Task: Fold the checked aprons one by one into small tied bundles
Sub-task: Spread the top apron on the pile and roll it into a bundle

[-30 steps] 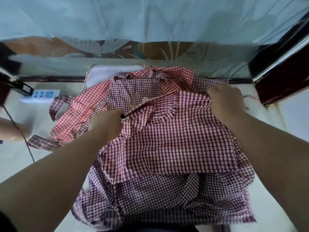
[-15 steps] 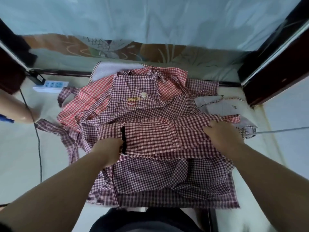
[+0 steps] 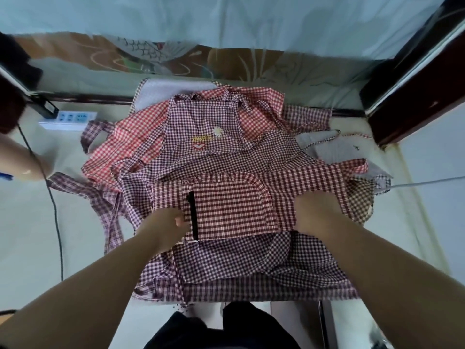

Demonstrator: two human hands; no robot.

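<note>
Apron (image 3: 226, 210) drawn nearer, left hand (image 3: 163, 229), right hand (image 3: 317, 214) gripping (fingertips hidden)

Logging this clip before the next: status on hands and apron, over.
Left hand grips dark red checked apron at the fold's left edge. Right hand grips its right edge. Fold lies on the apron pile; nothing on top of it.
</note>
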